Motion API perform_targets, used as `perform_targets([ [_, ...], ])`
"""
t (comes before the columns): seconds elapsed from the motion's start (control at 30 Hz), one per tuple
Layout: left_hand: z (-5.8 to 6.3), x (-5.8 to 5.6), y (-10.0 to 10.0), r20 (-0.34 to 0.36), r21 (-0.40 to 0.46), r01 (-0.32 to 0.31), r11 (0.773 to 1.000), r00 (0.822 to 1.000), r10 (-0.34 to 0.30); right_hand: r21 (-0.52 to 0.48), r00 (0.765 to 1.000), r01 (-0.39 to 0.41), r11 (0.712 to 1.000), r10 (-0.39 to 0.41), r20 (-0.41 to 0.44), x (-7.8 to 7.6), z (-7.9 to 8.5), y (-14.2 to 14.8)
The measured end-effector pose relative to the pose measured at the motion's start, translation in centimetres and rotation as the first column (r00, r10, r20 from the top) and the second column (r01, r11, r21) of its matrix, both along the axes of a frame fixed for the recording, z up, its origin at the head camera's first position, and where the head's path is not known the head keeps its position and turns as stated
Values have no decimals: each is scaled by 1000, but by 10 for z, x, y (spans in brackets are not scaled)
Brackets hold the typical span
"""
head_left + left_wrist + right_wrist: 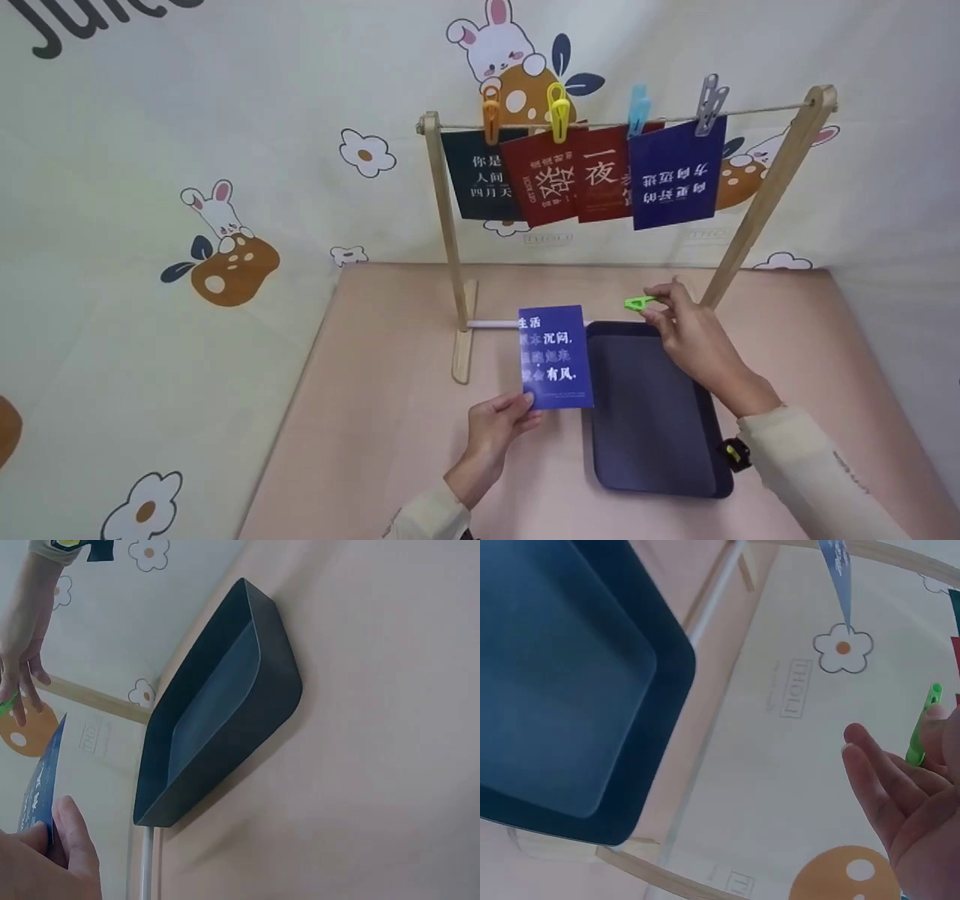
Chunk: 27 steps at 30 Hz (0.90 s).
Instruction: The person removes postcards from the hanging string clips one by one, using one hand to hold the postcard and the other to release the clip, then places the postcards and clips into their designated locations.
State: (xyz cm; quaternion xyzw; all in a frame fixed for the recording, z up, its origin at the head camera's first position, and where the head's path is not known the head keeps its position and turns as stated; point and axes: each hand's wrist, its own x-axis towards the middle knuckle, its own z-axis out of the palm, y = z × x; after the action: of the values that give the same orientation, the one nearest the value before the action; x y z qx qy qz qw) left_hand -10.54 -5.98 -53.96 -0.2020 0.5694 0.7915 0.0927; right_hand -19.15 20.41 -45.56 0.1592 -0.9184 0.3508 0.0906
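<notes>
A blue card (555, 358) with white Chinese writing is pinched at its lower left corner by my left hand (499, 429), which holds it upright in front of the rack. Between thumb and fingers my right hand (694, 334) pinches a green clothespin (640, 303), over the far end of the dark tray. In the left wrist view the card (43, 784) appears nearly edge-on. The right wrist view shows the green clothespin (924, 726) gripped near the fingertips, with other fingers extended. Card and clothespin are apart.
A wooden rack (448, 247) carries a string with cards hung by orange (490, 116), yellow (558, 112), light blue (638, 110) and grey (709, 105) clothespins. The dark tray (660, 484) lies on the pink tabletop (360, 420). Behind stands a rabbit-patterned backdrop (300, 97).
</notes>
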Motion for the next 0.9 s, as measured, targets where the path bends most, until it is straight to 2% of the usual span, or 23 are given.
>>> perform_targets([
  [0.2,-15,-1,-6,24,-33,-23,999,999,24,94,999,36,995,-37,5,2,-18,4],
  [0.47,-37,-1,-15,78,-127,-16,992,997,26,157,993,101,982,-89,-83,1,-53,9],
  [0.67,-49,-5,-19,82,-167,-32,985,996,47,136,990,137,981,-133,-37,1,-76,11],
  [0.9,-60,-12,-18,119,-185,-22,982,992,44,41,988,154,987,-155,22,-2,-103,11],
])
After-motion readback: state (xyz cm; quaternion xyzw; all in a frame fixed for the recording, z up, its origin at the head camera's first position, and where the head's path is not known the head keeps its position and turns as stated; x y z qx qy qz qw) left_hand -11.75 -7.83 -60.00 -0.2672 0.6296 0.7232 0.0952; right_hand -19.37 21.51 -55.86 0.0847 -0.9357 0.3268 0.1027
